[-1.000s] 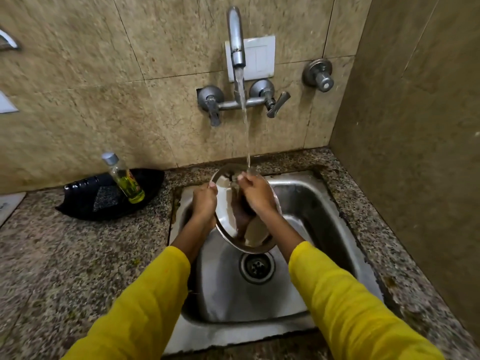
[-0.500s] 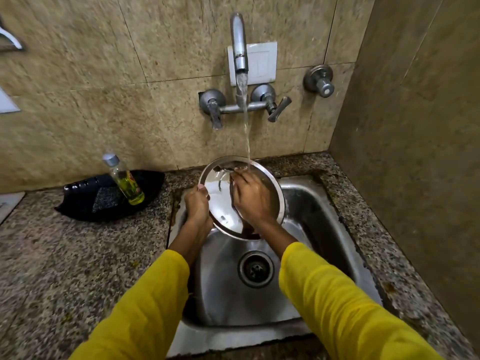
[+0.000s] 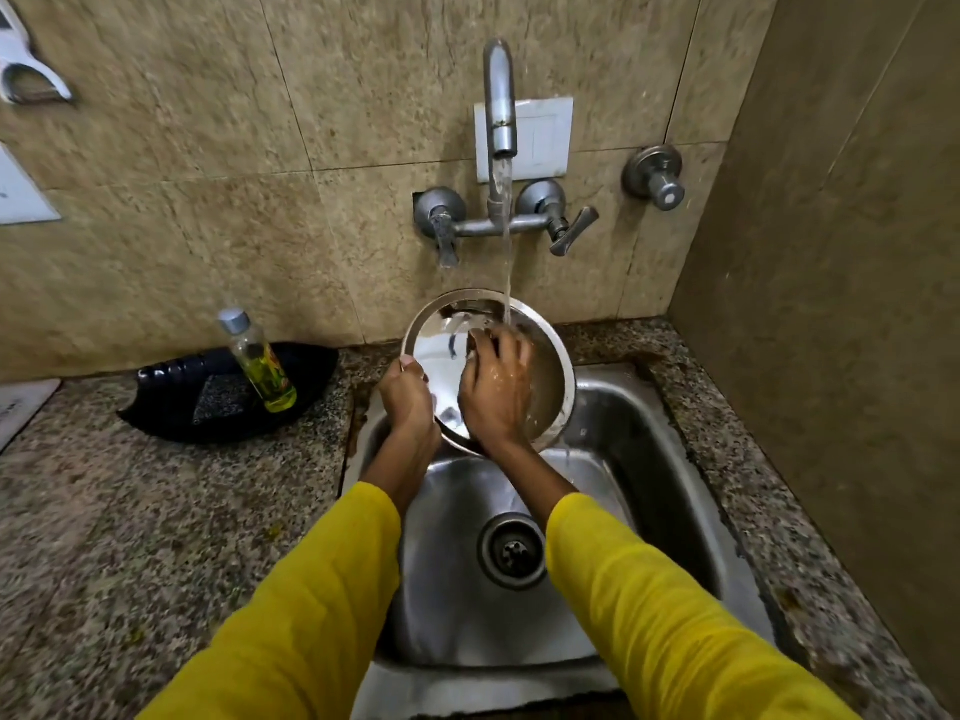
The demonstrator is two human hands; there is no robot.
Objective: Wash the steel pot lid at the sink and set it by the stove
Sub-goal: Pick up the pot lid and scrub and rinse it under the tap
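The round steel pot lid (image 3: 548, 376) is held tilted over the back of the steel sink (image 3: 644, 459), its inner face toward me, under the running tap (image 3: 500, 96). My left hand (image 3: 408, 402) grips the lid's left rim. My right hand (image 3: 496, 392) lies flat against the lid's inner face, fingers spread, wet, with the water stream landing just above the fingertips. Part of the lid is hidden behind both hands.
A black tray (image 3: 171, 402) with a scrub pad and a bottle of yellow-green liquid (image 3: 260, 363) sits on the granite counter (image 3: 130, 511) left of the sink. The drain (image 3: 513, 550) shows below my arms. A tiled wall closes the right side.
The lid has been lifted higher and toward the wall, closer under the tap. My right hand has slid over its inner face; my left hand has kept the rim.
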